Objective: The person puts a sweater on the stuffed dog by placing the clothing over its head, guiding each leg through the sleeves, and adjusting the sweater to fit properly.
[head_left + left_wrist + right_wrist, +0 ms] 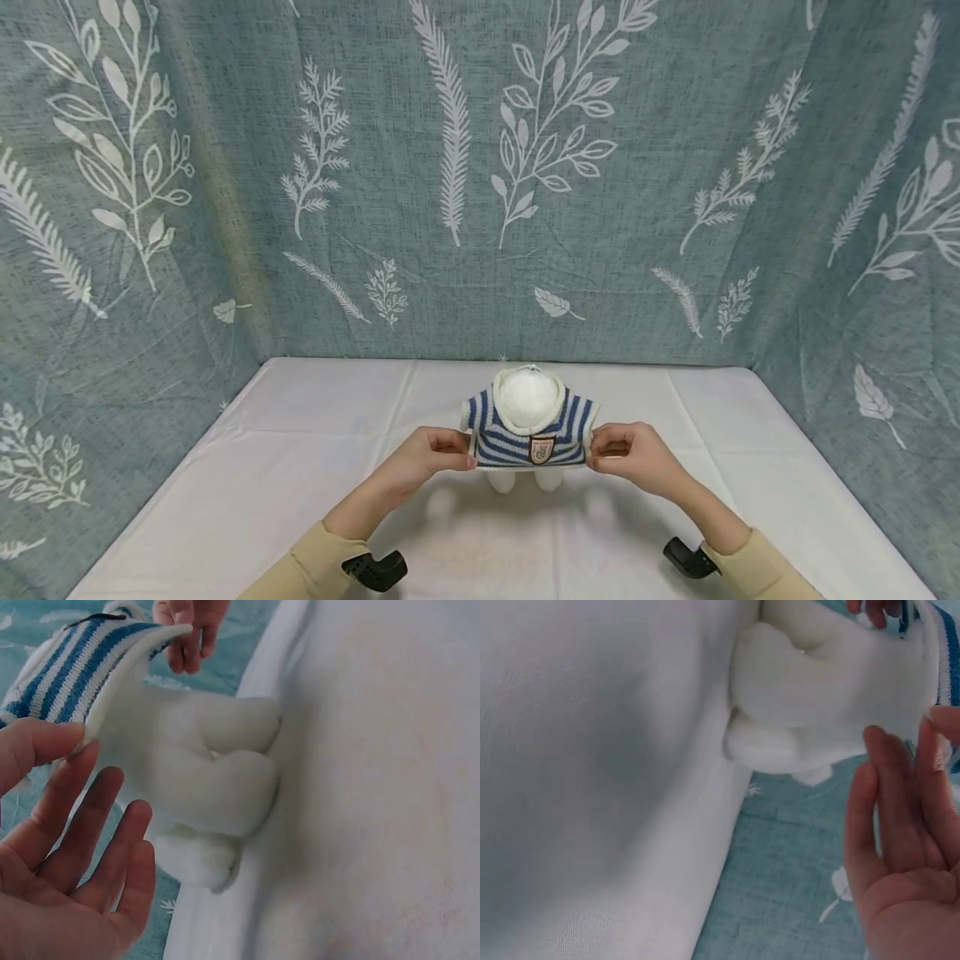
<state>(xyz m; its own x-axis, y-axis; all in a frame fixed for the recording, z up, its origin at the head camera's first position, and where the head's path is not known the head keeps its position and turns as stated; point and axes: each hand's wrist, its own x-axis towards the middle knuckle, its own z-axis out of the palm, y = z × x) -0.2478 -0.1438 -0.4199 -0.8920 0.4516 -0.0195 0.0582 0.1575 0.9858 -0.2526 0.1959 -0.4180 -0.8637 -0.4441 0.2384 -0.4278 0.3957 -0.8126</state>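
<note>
A white plush toy (529,402) stands on the table wearing a blue-and-white striped knit sweater (491,446) with a shield-shaped patch (542,450) on its front. My left hand (427,462) pinches one lower corner of the sweater's hem between thumb and index finger; its other fingers spread loosely in the left wrist view. At the opposite corner, my right hand (637,457) pinches the hem the same way. Held out between both hands, the hem stands away from the toy's body (172,757). Below it, the stubby white legs (769,675) show; most of the torso is hidden in the head view.
A white cloth (330,408) with fold creases covers the table. Blue-green curtains (390,192) with white leaf prints enclose the back and both sides. Black wrist devices (378,572) sit at the cuffs of the tan sleeves (311,562).
</note>
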